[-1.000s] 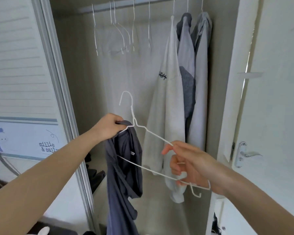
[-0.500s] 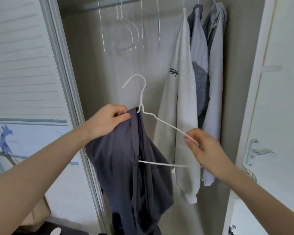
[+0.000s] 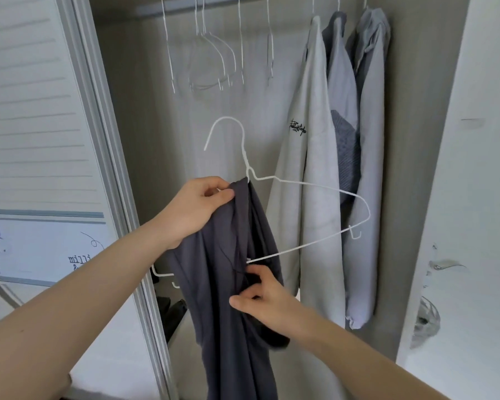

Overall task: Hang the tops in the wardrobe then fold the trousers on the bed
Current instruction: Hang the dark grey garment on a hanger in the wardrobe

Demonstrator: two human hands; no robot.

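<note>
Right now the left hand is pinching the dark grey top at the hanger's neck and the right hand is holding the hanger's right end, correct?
Not quite. In the head view the left hand does pinch the dark grey top at the neck of the hanger, but the right hand is lower down, gripping the top's fabric, not the hanger's right end.

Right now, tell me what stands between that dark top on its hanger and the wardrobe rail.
Nothing visible blocks the way. The dark top hangs from the white hanger, gripped by the left hand and right hand. Above it the rail carries empty hangers, with a free gap left of the hung tops.
</note>
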